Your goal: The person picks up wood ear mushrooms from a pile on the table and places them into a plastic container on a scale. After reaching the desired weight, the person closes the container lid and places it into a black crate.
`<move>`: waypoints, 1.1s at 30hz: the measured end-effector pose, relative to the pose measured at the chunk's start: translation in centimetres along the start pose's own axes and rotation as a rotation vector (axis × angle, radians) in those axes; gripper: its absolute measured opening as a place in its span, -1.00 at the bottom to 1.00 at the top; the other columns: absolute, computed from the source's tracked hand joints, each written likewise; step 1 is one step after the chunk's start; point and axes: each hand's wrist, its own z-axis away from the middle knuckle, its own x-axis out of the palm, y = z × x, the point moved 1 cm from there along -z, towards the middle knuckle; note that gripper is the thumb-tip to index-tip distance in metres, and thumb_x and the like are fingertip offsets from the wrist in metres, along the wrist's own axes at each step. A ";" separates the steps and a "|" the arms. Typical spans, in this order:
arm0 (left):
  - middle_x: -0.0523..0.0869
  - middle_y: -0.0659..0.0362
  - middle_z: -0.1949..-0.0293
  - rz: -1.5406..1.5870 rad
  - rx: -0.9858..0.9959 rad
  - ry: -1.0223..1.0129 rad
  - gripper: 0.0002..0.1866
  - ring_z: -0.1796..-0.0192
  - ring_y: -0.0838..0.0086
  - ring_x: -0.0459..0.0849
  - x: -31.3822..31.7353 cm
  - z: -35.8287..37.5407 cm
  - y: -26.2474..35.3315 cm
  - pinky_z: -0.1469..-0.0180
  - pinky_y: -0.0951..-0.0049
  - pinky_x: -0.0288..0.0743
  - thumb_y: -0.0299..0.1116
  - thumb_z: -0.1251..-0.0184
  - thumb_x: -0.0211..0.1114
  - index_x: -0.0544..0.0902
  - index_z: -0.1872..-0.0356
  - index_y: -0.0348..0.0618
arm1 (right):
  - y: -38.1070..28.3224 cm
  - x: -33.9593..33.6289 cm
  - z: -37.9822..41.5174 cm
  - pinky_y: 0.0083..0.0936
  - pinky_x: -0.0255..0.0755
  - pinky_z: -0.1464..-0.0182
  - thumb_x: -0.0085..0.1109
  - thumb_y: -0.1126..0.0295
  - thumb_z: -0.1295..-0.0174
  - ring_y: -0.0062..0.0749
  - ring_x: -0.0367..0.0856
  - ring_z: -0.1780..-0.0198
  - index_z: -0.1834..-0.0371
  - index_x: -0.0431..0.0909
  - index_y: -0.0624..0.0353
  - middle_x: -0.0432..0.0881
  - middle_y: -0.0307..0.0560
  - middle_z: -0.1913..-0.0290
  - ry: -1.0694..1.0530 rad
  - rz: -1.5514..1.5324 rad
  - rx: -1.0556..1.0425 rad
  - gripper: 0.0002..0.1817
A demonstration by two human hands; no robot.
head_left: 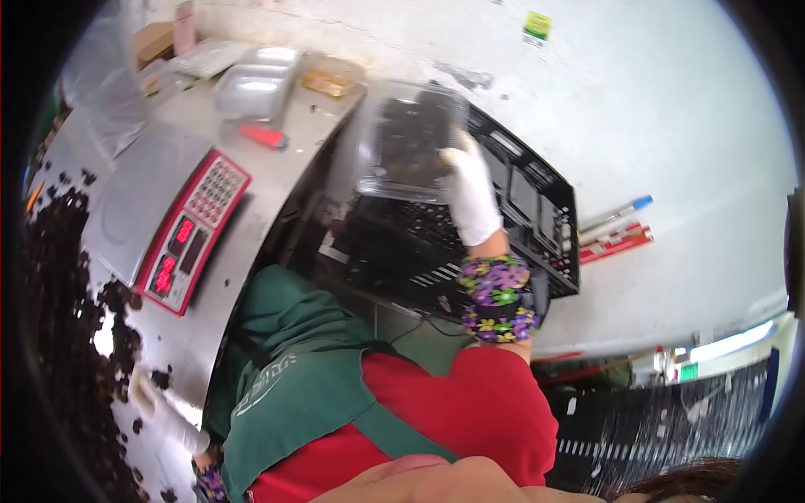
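My right hand point(472, 189), in a white glove, grips the side of a clear plastic container point(369, 159) with dark contents. It holds the container above a black plastic crate point(570, 251). My left hand point(159, 411), also gloved, is low at the left over the metal table point(214, 335), its fingers loosely extended beside a heap of dark, crinkled pieces point(63, 277). Nothing shows in those fingers, though they are slightly blurred. A red and grey scale point(193, 226) with lit red digits stands on the table near the heap.
Stacked clear trays point(260, 84), a red-handled tool point(262, 135) and a clear pack with orange-brown contents point(329, 81) lie at the table's far end. A cardboard box point(153, 44) stands behind. The white wall point(671, 109) borders the crate. Black wrapped material point(662, 436) is at lower right.
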 end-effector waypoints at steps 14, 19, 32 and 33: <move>0.67 0.11 -0.05 0.245 -0.186 0.359 -0.69 0.01 0.44 0.63 -2.4 0.6 -7.5 -0.05 0.45 0.54 -0.29 -0.62 0.16 0.60 -0.15 -0.32 | 10.9 -24.0 -2.7 -0.10 0.50 -0.07 0.16 -0.02 -0.36 0.00 0.60 -0.01 -0.12 0.55 0.22 0.65 0.08 0.03 0.130 0.305 0.511 -0.48; 0.62 0.19 -0.04 -0.330 0.072 0.523 -0.68 -0.02 0.52 0.59 -5.2 3.4 -9.0 -0.02 0.52 0.53 -0.34 -0.57 0.24 0.54 -0.22 -0.19 | 1.2 -4.1 -6.2 -0.19 0.40 -0.36 0.20 0.35 -0.40 0.00 0.57 -0.29 -0.41 0.45 0.26 0.61 0.20 -0.27 0.140 0.730 -0.352 -0.47; 0.67 0.05 -0.03 -0.663 0.029 0.655 -0.74 -0.05 0.05 0.62 -3.2 9.4 4.9 -0.13 0.14 0.47 -0.42 -0.27 0.37 0.65 0.02 -0.07 | 7.0 16.8 -32.3 -0.04 0.50 -0.19 0.15 0.18 -0.40 0.25 0.64 -0.17 -0.27 0.54 0.36 0.64 0.45 -0.11 -0.655 1.520 -0.442 -0.47; 0.67 0.05 -0.03 -0.670 0.000 0.661 -0.74 -0.05 0.05 0.62 -3.2 9.5 5.0 -0.13 0.14 0.47 -0.42 -0.27 0.37 0.65 0.02 -0.07 | 7.6 16.8 -33.0 -0.05 0.52 -0.15 0.18 0.17 -0.38 0.24 0.66 -0.15 -0.24 0.58 0.35 0.66 0.44 -0.08 -0.742 1.570 -0.397 -0.49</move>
